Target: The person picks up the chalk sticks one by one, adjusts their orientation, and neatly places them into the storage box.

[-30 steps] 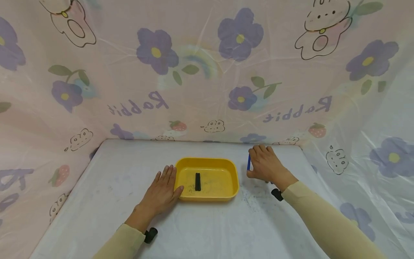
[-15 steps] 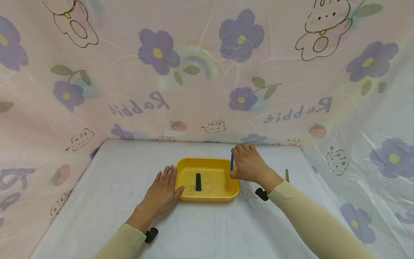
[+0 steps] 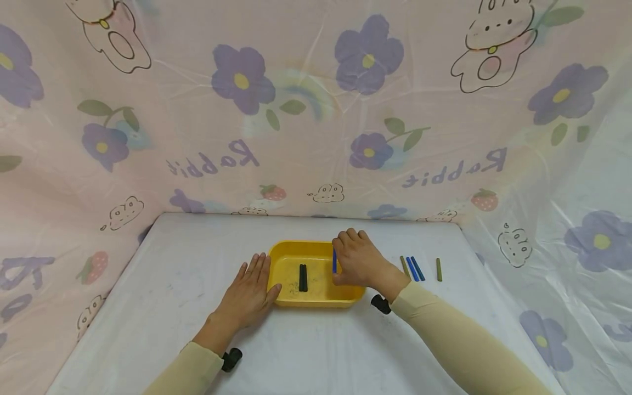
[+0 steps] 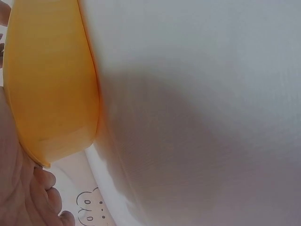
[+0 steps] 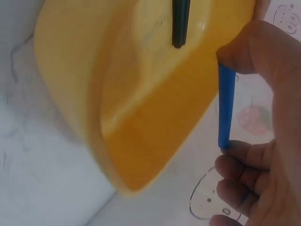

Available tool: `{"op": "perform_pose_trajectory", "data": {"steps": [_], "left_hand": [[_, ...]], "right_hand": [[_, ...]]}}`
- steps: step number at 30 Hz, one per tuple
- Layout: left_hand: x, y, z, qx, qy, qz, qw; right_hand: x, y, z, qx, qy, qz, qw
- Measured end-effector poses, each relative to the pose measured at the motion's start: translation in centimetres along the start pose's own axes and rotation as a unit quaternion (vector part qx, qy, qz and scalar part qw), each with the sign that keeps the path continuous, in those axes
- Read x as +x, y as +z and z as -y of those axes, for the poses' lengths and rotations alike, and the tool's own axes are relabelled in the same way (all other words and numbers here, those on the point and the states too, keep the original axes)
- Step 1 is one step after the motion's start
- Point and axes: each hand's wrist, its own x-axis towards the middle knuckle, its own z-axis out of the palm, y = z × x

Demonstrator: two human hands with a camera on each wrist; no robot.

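My right hand (image 3: 359, 262) pinches a blue crayon (image 5: 226, 106) by its two ends, between thumb and fingertip, over the right part of a yellow tray (image 3: 316, 303). Two dark green-black crayons (image 3: 303, 278) lie side by side inside the tray, left of its middle. My left hand (image 3: 245, 293) lies against the tray's left end with fingers straight and the thumb at the front corner. In the left wrist view the palm and fingers run along the yellow wall (image 4: 54, 84).
Right of the tray lie an olive crayon (image 3: 405, 266), a blue crayon (image 3: 412, 269), a dark blue crayon (image 3: 418, 269) and, farther right, another olive crayon (image 3: 439, 270). Dark smudges mark the white tabletop (image 3: 316, 351). A patterned curtain (image 3: 296, 137) rises behind the table.
My right hand has moved left with the blue crayon, from beside the tray to over its right part, uncovering the crayons on the table. The left hand has stayed in place.
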Motion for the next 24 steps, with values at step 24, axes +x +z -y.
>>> {"op": "perform_pose_trajectory", "data": {"steps": [24], "left_hand": [[-0.1,-0.1,-0.1,-0.015,-0.007,0.002,0.9999]], "right_hand": [[1.0,1.3,3.0,-0.010,-0.021,0.038,0.999]]}}
